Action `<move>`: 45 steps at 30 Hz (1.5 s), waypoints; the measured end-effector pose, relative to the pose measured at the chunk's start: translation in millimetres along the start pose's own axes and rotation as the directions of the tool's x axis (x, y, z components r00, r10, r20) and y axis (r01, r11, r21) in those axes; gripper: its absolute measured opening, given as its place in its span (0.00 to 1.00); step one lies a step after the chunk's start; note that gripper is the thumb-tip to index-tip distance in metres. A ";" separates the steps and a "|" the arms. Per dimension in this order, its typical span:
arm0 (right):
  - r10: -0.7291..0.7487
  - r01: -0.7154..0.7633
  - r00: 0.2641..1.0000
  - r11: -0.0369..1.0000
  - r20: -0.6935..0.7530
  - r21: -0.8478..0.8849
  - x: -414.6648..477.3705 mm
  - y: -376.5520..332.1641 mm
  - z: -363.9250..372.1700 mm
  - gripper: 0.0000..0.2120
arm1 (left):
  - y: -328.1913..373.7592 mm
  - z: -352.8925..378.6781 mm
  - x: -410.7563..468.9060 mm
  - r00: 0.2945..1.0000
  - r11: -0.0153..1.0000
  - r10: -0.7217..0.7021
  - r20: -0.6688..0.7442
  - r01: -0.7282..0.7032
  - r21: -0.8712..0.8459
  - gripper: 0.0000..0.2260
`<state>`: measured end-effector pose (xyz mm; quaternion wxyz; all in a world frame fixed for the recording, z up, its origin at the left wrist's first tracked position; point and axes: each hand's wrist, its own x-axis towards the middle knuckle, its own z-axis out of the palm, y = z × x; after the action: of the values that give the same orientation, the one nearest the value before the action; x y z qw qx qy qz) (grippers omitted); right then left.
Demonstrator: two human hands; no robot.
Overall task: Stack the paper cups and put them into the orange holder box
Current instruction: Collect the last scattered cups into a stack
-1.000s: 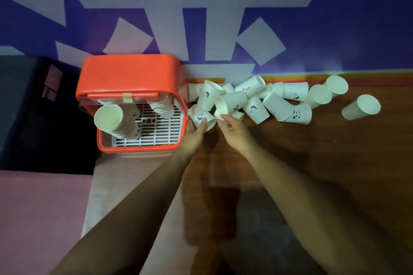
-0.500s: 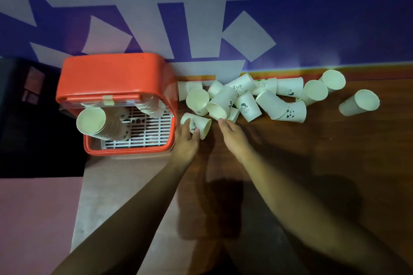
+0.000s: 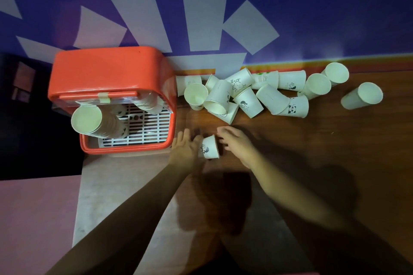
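One white paper cup (image 3: 210, 148) with a small print lies on the wooden table between my hands. My left hand (image 3: 185, 148) has straight fingers, and its thumb side touches the cup's left wall. My right hand (image 3: 238, 144) reaches in from the right, blurred, with loosely bent fingertips against the cup's right side. The orange holder box (image 3: 107, 69) stands open to the left, with a long stack of cups (image 3: 93, 121) leaning on its white grate and another stack (image 3: 147, 102) behind. A pile of loose cups (image 3: 245, 96) lies on its side along the wall.
One cup (image 3: 363, 95) lies apart at the far right. The purple-and-white wall (image 3: 201, 18) closes off the table's far edge. A dark drop (image 3: 26, 118) lies left of the box, and a pale surface (image 3: 125, 185) runs below it.
The cup that my left hand touched by the pile has come toward me, away from the pile. Both hands drew back with it. The view shifted slightly.
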<state>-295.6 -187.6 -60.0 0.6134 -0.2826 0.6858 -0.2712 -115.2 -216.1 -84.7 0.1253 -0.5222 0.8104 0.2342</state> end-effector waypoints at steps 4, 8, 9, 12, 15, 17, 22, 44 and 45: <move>-0.291 0.203 0.932 0.914 -0.218 -0.353 -5.8 -6.6 -18.7 0.11 | -7.3 5.9 -12.1 0.987 0.815 -0.159 -0.020 0.120 -0.567 0.32; -0.458 0.259 0.844 0.803 -0.278 -0.537 6.3 -36.3 -18.1 0.22 | -9.8 8.3 -29.9 0.986 0.419 -0.159 0.048 0.111 -0.901 0.30; -0.506 0.278 0.825 0.750 -0.250 -0.600 9.3 -44.3 -14.1 0.27 | -11.5 11.2 -32.5 0.986 0.369 -0.161 0.052 0.109 -0.923 0.30; -0.559 0.253 0.826 0.479 -0.070 -0.840 22.6 -58.2 -0.8 0.37 | -16.0 20.3 -37.6 0.983 0.363 -0.178 0.050 0.113 -0.925 0.33; -0.539 0.175 0.841 0.196 0.043 -0.965 37.3 -63.2 6.0 0.39 | -18.9 24.8 -40.4 0.981 0.388 -0.190 0.036 0.109 -0.915 0.33; -0.577 0.170 0.815 0.150 0.053 -0.974 39.6 -66.3 5.3 0.36 | -21.5 26.2 -41.9 0.982 0.405 -0.186 0.024 0.099 -0.909 0.33; -0.631 0.250 0.776 0.313 -0.004 -0.916 27.6 -59.1 -7.7 0.20 | -23.6 28.2 -42.3 0.986 0.455 -0.168 -0.011 0.068 -0.888 0.32; -0.550 0.285 0.834 0.498 -0.044 -0.819 -77.4 28.5 -27.8 0.21 | 31.0 36.2 -35.1 0.977 0.718 0.200 -0.077 -0.199 -0.667 0.29; -0.544 0.267 0.833 0.551 -0.098 -0.790 -74.8 27.7 -31.4 0.20 | 22.6 36.5 -33.9 0.979 0.759 0.190 -0.072 -0.193 -0.622 0.30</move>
<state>-321.7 -113.7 -25.2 0.2350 -0.6120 0.7413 -0.1436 -122.8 -163.0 -95.2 -0.0815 -0.4490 0.7357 0.5005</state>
